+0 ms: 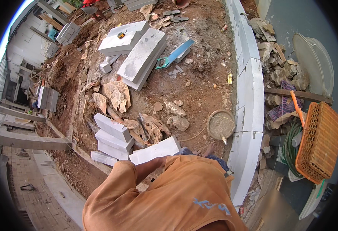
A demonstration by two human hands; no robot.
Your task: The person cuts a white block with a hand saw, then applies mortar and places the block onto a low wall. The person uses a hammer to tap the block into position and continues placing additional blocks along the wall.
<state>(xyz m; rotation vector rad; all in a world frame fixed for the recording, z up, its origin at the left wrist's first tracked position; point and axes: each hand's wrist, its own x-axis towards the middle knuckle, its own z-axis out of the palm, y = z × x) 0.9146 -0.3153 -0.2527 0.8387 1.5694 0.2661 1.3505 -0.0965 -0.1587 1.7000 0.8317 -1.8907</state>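
Note:
An orange shirt point(169, 188) with a pale blue print fills the lower middle. From its left sleeve my left forearm point(149, 170) reaches in toward a white building block point(155, 151) lying on the ground. The shirt covers my left hand, so its fingers and any hold on the block are hidden. My right arm and hand do not show. Just left of that block sits a stack of white blocks point(113, 140), with crumpled brown paper sacks point(151, 127) beyond. A bare foot point(209, 148) and blue trouser cloth show past the shirt.
A low white block wall point(249, 92) runs along the right, with a round mortar pan point(221, 123) beside it. Farther off, a handsaw point(176, 54) leans by large blocks point(142, 57) bearing a tape measure point(121, 35). An orange crate point(318, 142) and rubble lie beyond the wall.

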